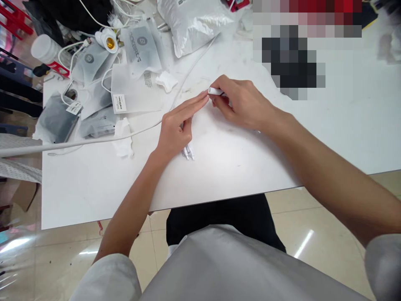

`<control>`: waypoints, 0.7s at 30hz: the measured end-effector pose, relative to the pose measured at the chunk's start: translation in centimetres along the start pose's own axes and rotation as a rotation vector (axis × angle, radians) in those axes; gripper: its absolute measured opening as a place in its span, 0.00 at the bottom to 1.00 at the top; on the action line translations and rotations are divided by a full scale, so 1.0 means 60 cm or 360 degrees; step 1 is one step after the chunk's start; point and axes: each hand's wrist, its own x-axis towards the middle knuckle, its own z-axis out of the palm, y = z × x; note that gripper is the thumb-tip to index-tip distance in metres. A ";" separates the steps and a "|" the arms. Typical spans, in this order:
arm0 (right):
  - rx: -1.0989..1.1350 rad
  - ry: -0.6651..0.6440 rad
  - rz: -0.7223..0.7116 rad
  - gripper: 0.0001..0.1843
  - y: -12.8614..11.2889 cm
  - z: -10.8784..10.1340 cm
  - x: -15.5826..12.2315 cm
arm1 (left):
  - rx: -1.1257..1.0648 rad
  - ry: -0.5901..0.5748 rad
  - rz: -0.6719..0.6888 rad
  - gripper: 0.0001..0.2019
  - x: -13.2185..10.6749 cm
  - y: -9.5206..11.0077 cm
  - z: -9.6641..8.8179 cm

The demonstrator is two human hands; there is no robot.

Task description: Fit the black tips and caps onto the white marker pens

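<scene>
My right hand (242, 102) is closed in a pinch above the white table (225, 167). Between its thumb and fingers is a short white tube-like piece (214, 90), its round end facing left and the rest hidden by the fingers. My left hand (177, 125) reaches in from the left with its fingers stretched out, the fingertips meeting the end of that piece. Its thumb is bent downward. Under the left palm lie a few thin whitish sticks or cable ends (188, 152), mostly covered, so I cannot tell whether the hand touches them.
A white cable (140, 133) runs across the table behind my left hand. At the left are frosted pouches (140, 48), crumpled tissue (123, 138), a lamp socket (108, 40) and a white-lidded jar (46, 52). A large plastic bag (197, 25) lies at the back. The table's front edge is near my body.
</scene>
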 end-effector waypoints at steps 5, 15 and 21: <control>-0.0106 0.0013 -0.0081 0.18 0.000 0.003 0.003 | -0.0152 0.0132 -0.0160 0.15 -0.002 0.021 0.009; -0.0209 -0.0075 0.0021 0.17 -0.014 0.001 0.003 | -0.0162 0.0061 -0.0122 0.13 -0.003 0.016 0.006; 0.0003 -0.0058 0.0164 0.18 -0.018 0.000 -0.001 | -0.0197 0.0078 -0.0218 0.14 -0.003 0.011 0.008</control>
